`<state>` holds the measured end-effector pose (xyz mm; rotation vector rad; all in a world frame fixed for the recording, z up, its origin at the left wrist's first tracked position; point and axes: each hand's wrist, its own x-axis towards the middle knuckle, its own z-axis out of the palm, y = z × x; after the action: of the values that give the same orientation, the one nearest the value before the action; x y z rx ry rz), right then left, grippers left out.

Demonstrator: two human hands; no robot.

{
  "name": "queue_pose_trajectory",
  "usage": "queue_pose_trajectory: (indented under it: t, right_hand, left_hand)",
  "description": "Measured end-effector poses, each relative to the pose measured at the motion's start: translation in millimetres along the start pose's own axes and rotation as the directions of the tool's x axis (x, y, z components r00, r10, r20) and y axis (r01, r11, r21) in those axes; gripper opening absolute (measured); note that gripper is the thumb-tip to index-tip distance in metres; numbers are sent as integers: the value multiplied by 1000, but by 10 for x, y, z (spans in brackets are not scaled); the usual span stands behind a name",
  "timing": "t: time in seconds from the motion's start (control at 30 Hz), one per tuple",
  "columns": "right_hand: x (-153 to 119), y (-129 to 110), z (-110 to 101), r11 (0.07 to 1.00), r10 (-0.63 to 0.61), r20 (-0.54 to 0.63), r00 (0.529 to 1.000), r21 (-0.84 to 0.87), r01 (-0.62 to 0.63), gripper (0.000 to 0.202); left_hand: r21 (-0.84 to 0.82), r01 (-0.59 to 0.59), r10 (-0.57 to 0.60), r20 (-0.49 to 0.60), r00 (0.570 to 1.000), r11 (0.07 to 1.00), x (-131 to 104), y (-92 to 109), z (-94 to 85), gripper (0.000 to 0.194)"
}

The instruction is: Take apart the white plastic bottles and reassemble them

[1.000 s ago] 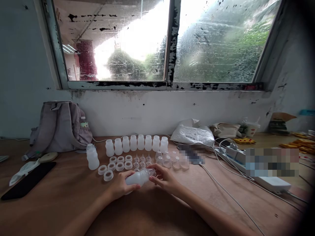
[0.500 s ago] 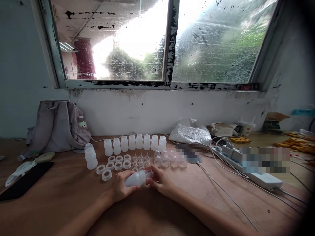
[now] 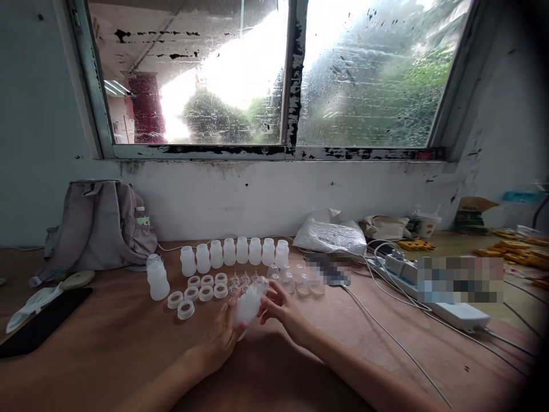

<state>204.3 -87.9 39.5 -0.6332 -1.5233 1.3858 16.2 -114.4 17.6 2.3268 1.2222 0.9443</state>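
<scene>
A frosted white baby bottle [image 3: 249,304] with a clear cap tilts up to the right above the table, between my hands. My left hand [image 3: 223,332] grips its lower body from the left. On the other side, the curled fingers of my right hand [image 3: 281,312] touch the bottle near the cap. Just beyond are clear nipples [image 3: 245,277], partly hidden by the bottle, and white screw rings [image 3: 206,293] to their left. Clear dome caps [image 3: 302,280] sit behind my right hand. Several open bottle bodies [image 3: 217,254] form a back row. A capped bottle [image 3: 158,278] stands at left.
A grey backpack [image 3: 100,226] leans on the wall at left, with a black flat item [image 3: 47,323] before it. A silvery bag [image 3: 330,232] lies at back right. A white power strip [image 3: 458,315] and its cables cross the right side.
The baby bottle has swung from lying nearly level to a steeper tilt, cap end up. My left hand has turned with it, and my right hand has risen slightly on the cap side.
</scene>
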Motion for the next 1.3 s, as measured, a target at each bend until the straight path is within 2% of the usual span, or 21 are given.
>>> queue_pose_trajectory:
  t: [0.07,0.17,0.3,0.5,0.6,0.67,0.77,0.83,0.9,0.97,1.03,1.1,1.2,1.3]
  right_hand:
    - [-10,1,24,997,-3,60,998,-71,8,35]
    - [-20,70,36,979,12,114,993,-205,12,41]
    - [-10,167,13,942,18,129,991,-335,27,40]
    - [-1,172,-4,911,-12,168,986,-405,80,41]
    - [-5,175,-5,905,-9,171,985,-419,81,41]
    - [-6,186,-8,896,-4,164,986,-438,77,41]
    - [-3,207,-16,884,3,158,987,-462,71,40]
    - [0,219,-20,887,12,164,986,-458,65,39]
    - [2,227,-23,893,21,176,984,-447,61,38]
    - [1,229,-23,896,21,181,983,-440,61,37]
    - [0,229,-22,896,15,176,984,-439,64,36]
    - [-1,232,-22,896,10,167,986,-439,65,36]
    - [-1,242,-25,895,18,156,988,-443,54,36]
    - [0,252,-30,894,24,151,988,-446,47,35]
  left_hand:
    - [-20,19,-18,60,998,1000,2,14,16,58]
    - [-58,118,-111,108,988,991,11,14,9,63]
    - [-95,209,-199,98,975,973,28,32,-49,68]
    - [-120,153,-148,50,988,981,46,68,-85,77]
    - [-98,98,-107,-83,991,990,56,111,-156,75]
    - [-121,49,-73,-209,975,991,89,192,-269,55]
    - [-141,-7,-34,-285,958,990,197,348,-484,37]
    - [-99,-68,43,-238,970,993,296,424,-603,35]
    - [-48,-118,110,-147,983,992,392,456,-685,32]
    - [-2,-128,127,-72,989,992,469,450,-746,29]
    - [36,-112,113,-43,993,993,522,426,-820,28]
    - [76,-88,94,-73,993,993,559,393,-937,29]
    - [175,-12,52,-232,971,985,603,321,-1205,30]
    - [275,127,-19,-363,932,953,642,183,-1519,32]
